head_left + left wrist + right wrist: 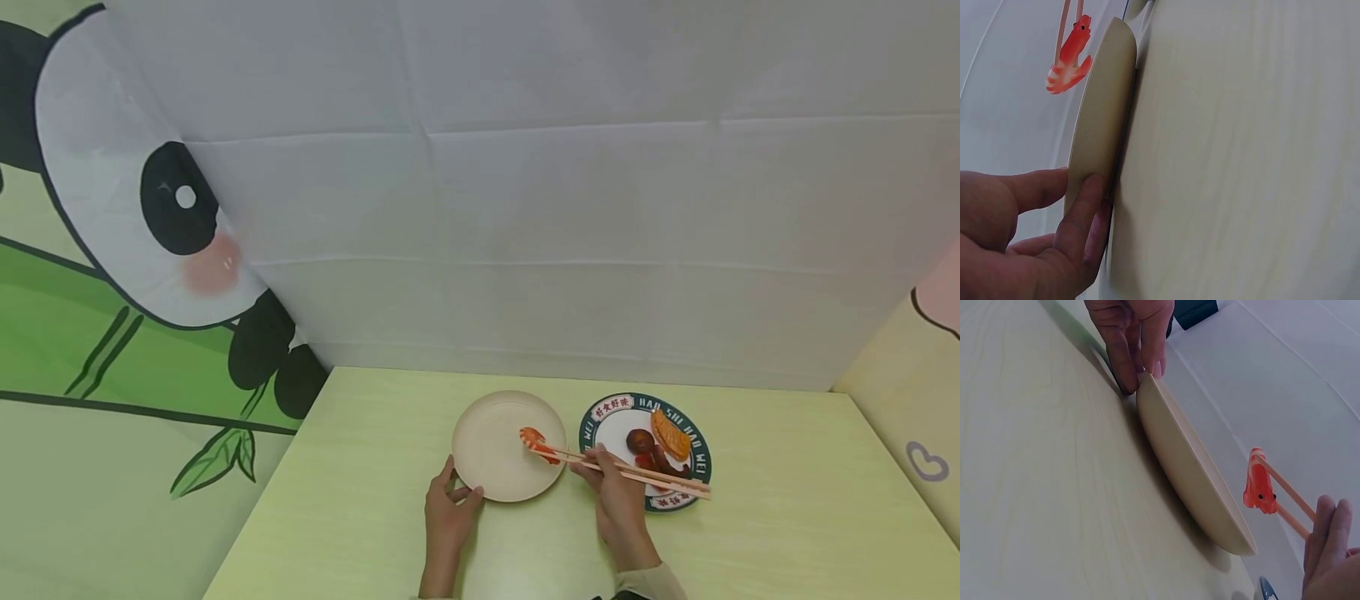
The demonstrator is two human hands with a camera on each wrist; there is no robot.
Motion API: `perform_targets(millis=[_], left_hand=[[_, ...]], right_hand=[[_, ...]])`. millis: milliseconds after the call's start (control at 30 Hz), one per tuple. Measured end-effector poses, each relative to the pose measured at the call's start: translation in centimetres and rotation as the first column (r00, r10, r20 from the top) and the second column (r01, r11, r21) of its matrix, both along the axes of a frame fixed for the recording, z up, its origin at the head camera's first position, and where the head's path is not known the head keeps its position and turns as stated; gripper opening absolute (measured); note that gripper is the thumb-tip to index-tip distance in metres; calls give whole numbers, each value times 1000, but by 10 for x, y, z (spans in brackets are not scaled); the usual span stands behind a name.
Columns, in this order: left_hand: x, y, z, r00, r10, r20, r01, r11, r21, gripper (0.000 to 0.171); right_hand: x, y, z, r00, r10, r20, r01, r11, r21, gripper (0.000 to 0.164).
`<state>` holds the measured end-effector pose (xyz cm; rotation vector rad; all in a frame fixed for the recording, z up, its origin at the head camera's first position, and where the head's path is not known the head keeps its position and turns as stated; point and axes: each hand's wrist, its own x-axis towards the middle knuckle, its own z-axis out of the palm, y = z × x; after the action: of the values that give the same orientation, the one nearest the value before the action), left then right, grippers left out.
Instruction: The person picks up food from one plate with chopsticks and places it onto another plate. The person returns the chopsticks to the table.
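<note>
A beige round plate stands on the table, its rim pinched by my left hand at the near-left edge. In the left wrist view, the thumb lies over the rim and other fingers are against the outer side. My right hand holds a pair of wooden chopsticks. Between their tips is a red and white toy shrimp, over the right half of the plate. The right wrist view shows the shrimp raised above the plate, apart from it.
Right of the beige plate is a white plate with a dark green lettered rim. It bears a brown round piece, an orange-brown pastry-like piece and darker red pieces, partly behind the chopsticks. A pale wall sheet rises behind the table.
</note>
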<state>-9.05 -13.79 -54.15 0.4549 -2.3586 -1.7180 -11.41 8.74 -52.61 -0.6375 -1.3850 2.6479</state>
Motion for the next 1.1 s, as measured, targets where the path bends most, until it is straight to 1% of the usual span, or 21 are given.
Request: perform_targets(millis=[300, 367, 600, 700, 800, 967, 1100], left_hand=[[-1, 0, -1, 1000, 0, -11, 0, 1000, -8, 71], [-1, 0, 0, 1000, -1, -12, 0, 1000, -5, 71], [0, 0, 0, 1000, -7, -21, 7, 1000, 14, 71], [-1, 0, 0, 1000, -6, -20, 6, 1000, 10, 71], [-1, 1, 1, 1000, -4, -16, 4, 1000, 0, 71], [-2, 0, 0, 1000, 0, -12, 0, 1000, -8, 71], [-1, -1, 1, 1000, 0, -6, 0, 1000, 4, 71]], right_hand=[[2, 7, 0, 1000, -19, 4, 19, 999, -35, 20], [2, 8, 1, 1000, -20, 4, 21, 999, -31, 20], [2, 15, 2, 999, -43, 6, 43, 999, -19, 33], [1, 16, 3, 997, -74, -4, 73, 997, -39, 28], [1, 18, 4, 995, -98, -17, 97, 994, -50, 28], [2, 24, 5, 995, -101, -7, 101, 993, -56, 34], [3, 28, 6, 994, -107, 12, 107, 992, -72, 29]])
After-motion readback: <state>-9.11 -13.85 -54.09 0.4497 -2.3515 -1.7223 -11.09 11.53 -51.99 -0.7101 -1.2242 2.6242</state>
